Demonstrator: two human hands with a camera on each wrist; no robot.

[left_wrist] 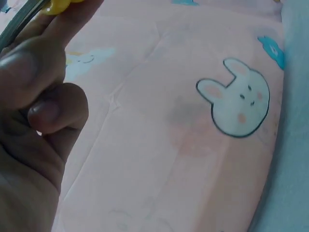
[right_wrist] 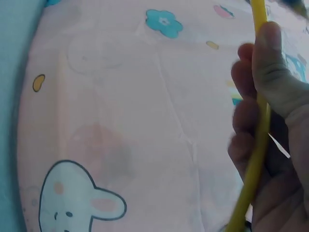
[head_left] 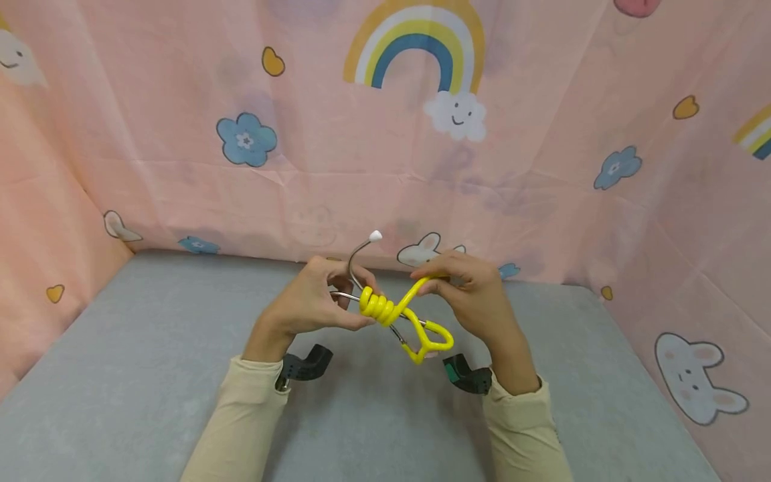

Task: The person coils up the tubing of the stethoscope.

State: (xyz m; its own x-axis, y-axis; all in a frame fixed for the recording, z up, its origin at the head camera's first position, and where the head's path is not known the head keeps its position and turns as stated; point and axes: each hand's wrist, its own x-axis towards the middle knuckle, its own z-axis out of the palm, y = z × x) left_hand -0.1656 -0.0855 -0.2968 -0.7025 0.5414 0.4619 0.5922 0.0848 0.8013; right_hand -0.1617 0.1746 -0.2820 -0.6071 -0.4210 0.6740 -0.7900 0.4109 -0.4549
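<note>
Above the gray table [head_left: 150, 388], a stethoscope hangs between both hands: the left hand's [head_left: 304, 298] grip grasps it where the yellow tubing [head_left: 377, 306] coils around metal ear tubes [head_left: 350, 266]; the right hand [head_left: 478, 294] pinches a stretch of tubing beyond the coil.

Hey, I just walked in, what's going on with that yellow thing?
A person's left hand holds what looks like a stethoscope above a gray table. Its yellow tubing is wrapped in several turns around the metal tubes, and the right hand pinches another stretch of that tubing. A white tip sticks out beyond the coil.
</note>
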